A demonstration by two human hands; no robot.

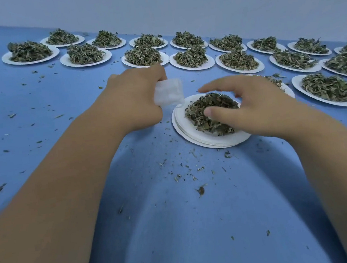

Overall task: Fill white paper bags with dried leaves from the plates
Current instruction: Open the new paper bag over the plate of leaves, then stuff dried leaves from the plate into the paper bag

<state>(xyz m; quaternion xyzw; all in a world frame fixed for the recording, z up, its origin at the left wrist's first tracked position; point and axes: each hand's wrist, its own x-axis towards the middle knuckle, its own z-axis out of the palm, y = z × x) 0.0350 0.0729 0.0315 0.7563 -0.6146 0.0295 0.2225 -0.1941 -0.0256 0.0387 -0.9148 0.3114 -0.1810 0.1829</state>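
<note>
My left hand [132,97] holds a small white paper bag [168,92] just left of and above the nearest plate. That white paper plate [192,136] sits on top of a stack of plates and carries a heap of dried leaves [209,115]. My right hand [257,106] hovers over the right side of this heap, fingers spread and slightly bent, thumb touching the leaves. Nothing is between its fingers that I can see.
Several more white plates with dried leaves [144,56] stand in rows along the far side of the blue table [177,226], running to the right edge [327,90]. Leaf crumbs [193,171] are scattered over the cloth. A pale wall rises behind.
</note>
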